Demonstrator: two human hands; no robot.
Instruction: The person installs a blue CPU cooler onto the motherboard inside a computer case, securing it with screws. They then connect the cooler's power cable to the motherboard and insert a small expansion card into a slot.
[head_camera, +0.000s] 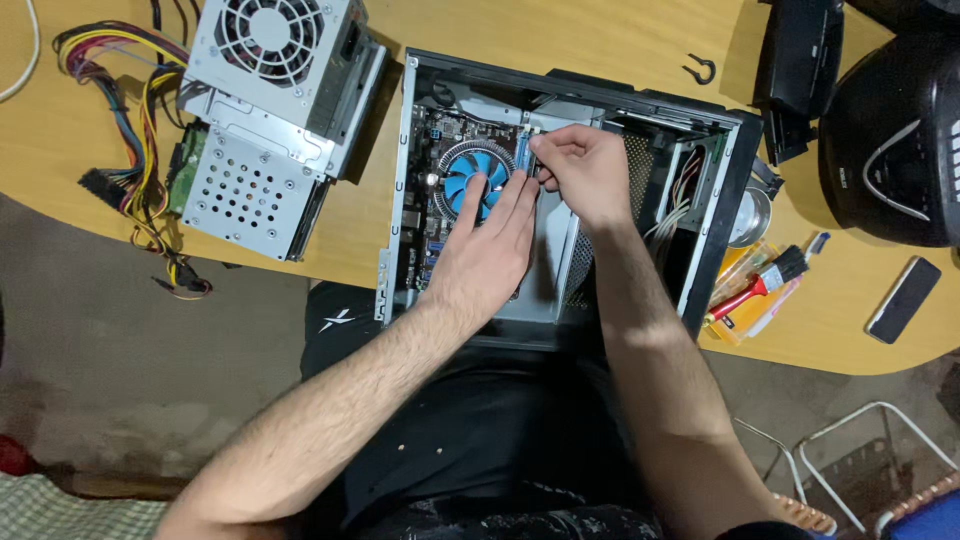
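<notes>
Nearest, the left hand (485, 250) lies flat, fingers spread, over the blue cooler fan (470, 180) inside the open computer case (720, 200). Just beyond, the right hand (580, 170) pinches the blue memory stick (524, 160), whose long axis runs away from the person, right beside the fan.

Inside the open computer case (640, 110), the left hand (480, 255) covers the lower edge of the blue cooler fan (470, 180) and the board beneath its palm; what the right hand (585, 170) pinches beside the fan is too small to tell. The wire bundle (130, 130) and black device (895, 140) run off frame
</notes>
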